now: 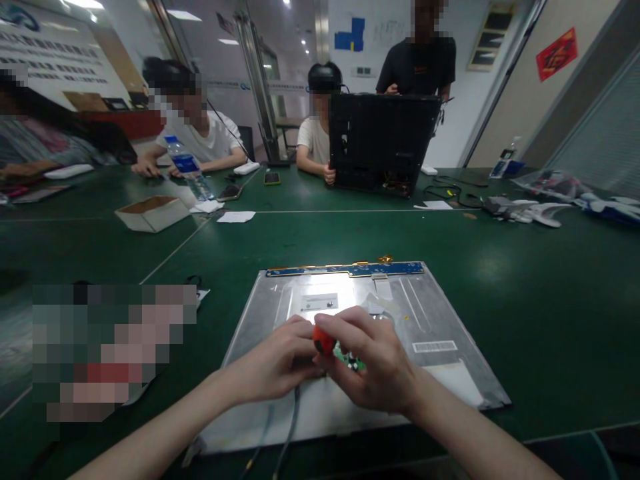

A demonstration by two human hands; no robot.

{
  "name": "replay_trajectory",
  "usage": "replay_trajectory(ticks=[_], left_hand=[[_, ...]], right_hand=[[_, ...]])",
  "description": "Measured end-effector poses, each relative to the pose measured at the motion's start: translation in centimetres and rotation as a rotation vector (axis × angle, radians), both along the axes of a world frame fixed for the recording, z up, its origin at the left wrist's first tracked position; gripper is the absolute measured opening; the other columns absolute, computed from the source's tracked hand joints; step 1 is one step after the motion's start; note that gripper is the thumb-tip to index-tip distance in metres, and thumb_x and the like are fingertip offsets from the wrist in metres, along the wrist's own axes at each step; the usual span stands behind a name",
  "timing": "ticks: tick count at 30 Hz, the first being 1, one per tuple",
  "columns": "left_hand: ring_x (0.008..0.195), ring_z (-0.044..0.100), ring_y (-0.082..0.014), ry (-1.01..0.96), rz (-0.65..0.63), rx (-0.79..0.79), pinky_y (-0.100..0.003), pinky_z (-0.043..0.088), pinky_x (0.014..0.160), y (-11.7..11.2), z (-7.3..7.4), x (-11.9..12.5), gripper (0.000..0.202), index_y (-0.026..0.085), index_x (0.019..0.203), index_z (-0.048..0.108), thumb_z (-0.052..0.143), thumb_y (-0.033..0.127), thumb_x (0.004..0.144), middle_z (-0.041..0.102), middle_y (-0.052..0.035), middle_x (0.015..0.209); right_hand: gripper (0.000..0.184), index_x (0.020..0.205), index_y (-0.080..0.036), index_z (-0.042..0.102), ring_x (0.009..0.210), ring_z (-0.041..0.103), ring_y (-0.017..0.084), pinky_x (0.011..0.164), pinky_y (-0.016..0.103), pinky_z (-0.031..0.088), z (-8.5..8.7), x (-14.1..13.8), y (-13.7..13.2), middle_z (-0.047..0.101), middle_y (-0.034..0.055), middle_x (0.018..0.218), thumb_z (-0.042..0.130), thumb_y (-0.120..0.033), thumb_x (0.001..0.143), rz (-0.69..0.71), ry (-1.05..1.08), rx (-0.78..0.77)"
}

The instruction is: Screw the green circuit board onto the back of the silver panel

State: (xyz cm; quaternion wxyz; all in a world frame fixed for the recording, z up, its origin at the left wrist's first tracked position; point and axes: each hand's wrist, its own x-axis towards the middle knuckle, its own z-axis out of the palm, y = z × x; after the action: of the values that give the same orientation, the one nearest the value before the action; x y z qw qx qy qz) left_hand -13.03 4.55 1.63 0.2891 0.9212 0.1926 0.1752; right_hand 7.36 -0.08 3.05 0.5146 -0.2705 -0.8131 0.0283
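Note:
A silver metal display panel [240,373] lies back side up in front of me, with a blue circuit strip [345,269] along its far edge. Over its middle, my right hand [377,363] pinches the red-and-black handle of a screwdriver [324,341], seen nearly end-on; its tip is hidden. Beneath my right fingers, part of a green circuit board [350,361] shows. My left hand [287,353] is closed beside the screwdriver at the board's left; whatever its fingertips hold is hidden. A dark cable [295,427] runs from below my left hand toward the near edge.
An open cardboard box [155,215], a water bottle [189,170] and paper [236,217] stand or lie farther left. Across the green table [540,287], a seated person holds a large black panel [383,143] upright. Several other people are around. Cables [450,190] and plastic bags [560,183] lie far right.

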Motion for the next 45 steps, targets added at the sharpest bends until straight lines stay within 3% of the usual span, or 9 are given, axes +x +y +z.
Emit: replay_trajectory(ticks=[5, 12, 15, 21, 29, 33, 39, 45], left_hand=[[0.086, 0.059, -0.0213, -0.007, 0.005, 0.006, -0.033, 0.048, 0.079, -0.26, 0.47, 0.12, 0.014, 0.020, 0.093, 0.068, 0.054, 0.019, 0.092, 0.064, -0.0039, 0.085], [0.083, 0.059, -0.0204, -0.016, -0.010, 0.007, -0.034, 0.048, 0.079, -0.19, 0.36, 0.09, 0.014, 0.018, 0.088, 0.065, 0.052, 0.021, 0.094, 0.065, -0.0051, 0.087], [0.083, 0.058, -0.0213, -0.013, 0.002, 0.013, -0.035, 0.048, 0.080, -0.11, 0.29, 0.05, 0.015, 0.018, 0.080, 0.062, 0.054, 0.021, 0.092, 0.062, -0.0041, 0.082], [0.085, 0.058, -0.0210, -0.015, 0.010, 0.022, -0.034, 0.048, 0.082, -0.34, 0.47, 0.08, 0.012, 0.020, 0.092, 0.068, 0.056, 0.017, 0.091, 0.062, -0.0035, 0.085], [0.081, 0.058, -0.0195, -0.012, 0.000, 0.020, -0.031, 0.047, 0.076, -0.19, 0.25, 0.09, 0.015, 0.016, 0.082, 0.062, 0.052, 0.020, 0.093, 0.063, -0.0045, 0.084], [0.085, 0.058, -0.0214, -0.026, 0.008, 0.001, -0.034, 0.048, 0.079, -0.11, 0.02, 0.00, 0.015, 0.017, 0.078, 0.062, 0.056, 0.021, 0.091, 0.062, -0.0042, 0.082], [0.088, 0.058, -0.0214, -0.025, 0.007, 0.000, -0.035, 0.048, 0.083, -0.29, 0.32, 0.03, 0.013, 0.020, 0.095, 0.068, 0.057, 0.016, 0.090, 0.063, -0.0036, 0.088], [0.086, 0.059, -0.0199, 0.005, -0.010, 0.004, -0.033, 0.047, 0.081, -0.17, 0.23, 0.02, 0.012, 0.017, 0.088, 0.065, 0.053, 0.016, 0.092, 0.064, -0.0042, 0.090]], right_hand=[[0.058, 0.145, -0.017, 0.032, 0.070, 0.062, 0.015, 0.052, 0.025, 0.051, 0.11, -0.07, 0.05, 0.068, 0.0068, 0.094, 0.049, -0.014, 0.090, 0.063, 0.019, 0.010], [0.045, 0.139, -0.022, 0.042, 0.080, 0.065, 0.017, 0.056, 0.025, 0.052, -0.02, -0.03, 0.21, 0.068, 0.0065, 0.096, 0.057, -0.028, 0.097, 0.025, 0.037, 0.027], [0.045, 0.140, -0.021, 0.044, 0.072, 0.062, 0.015, 0.055, 0.025, 0.051, -0.07, -0.03, 0.15, 0.068, 0.0065, 0.097, 0.055, -0.024, 0.097, 0.004, 0.015, 0.014], [0.058, 0.146, -0.012, 0.033, 0.072, 0.061, 0.016, 0.055, 0.026, 0.050, -0.24, -0.12, 0.01, 0.069, 0.0088, 0.097, 0.054, -0.012, 0.091, 0.045, 0.031, 0.018], [0.045, 0.139, -0.023, 0.043, 0.069, 0.060, 0.014, 0.053, 0.023, 0.049, -0.29, -0.06, 0.16, 0.067, 0.0057, 0.097, 0.057, -0.028, 0.096, 0.025, 0.031, -0.003], [0.048, 0.143, -0.020, 0.042, 0.068, 0.060, 0.013, 0.056, 0.025, 0.051, -0.30, -0.03, 0.01, 0.068, 0.0064, 0.098, 0.054, -0.021, 0.096, 0.002, -0.008, -0.025], [0.060, 0.146, -0.018, 0.035, 0.070, 0.061, 0.013, 0.055, 0.024, 0.052, -0.15, -0.24, 0.12, 0.069, 0.0068, 0.101, 0.052, -0.009, 0.089, 0.113, 0.057, -0.012], [0.054, 0.141, -0.023, 0.040, 0.078, 0.064, 0.015, 0.057, 0.025, 0.054, -0.43, -0.06, 0.20, 0.067, 0.0058, 0.101, 0.061, -0.020, 0.092, 0.080, 0.059, -0.020]])
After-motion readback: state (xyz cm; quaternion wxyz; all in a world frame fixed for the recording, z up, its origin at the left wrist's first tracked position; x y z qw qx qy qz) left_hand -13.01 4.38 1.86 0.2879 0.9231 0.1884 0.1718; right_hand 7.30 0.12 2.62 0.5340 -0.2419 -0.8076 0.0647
